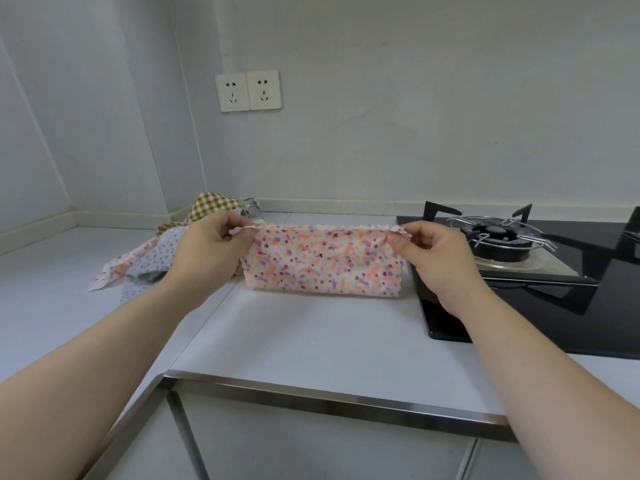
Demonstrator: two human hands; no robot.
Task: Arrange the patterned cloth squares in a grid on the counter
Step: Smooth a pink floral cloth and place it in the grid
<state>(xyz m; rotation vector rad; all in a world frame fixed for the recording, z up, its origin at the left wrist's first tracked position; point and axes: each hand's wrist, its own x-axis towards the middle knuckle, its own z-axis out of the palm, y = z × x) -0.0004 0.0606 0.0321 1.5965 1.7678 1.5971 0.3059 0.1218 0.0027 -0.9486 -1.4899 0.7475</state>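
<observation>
While the left hand (207,244) pinches one top corner of a floral cloth square (322,261) between thumb and fingers, the right hand (433,251) pinches the other. The thin fabric hangs stretched between them, its lower edge seeming to rest on the smooth white counter (311,334), toward the far side. The cloth is soft and pale pink, speckled with orange, purple and dark red, and its edges are zigzag-cut. Left of it, behind the left hand, lies a crumpled heap of other squares (149,261): grey-blue dotted, pink floral, and a green-and-tan checked one (211,204) farthest back. On the right sits a glossy black hob (554,289) with a round burner (495,233). A brushed metal strip (329,400) edges the counter's near side.
</observation>
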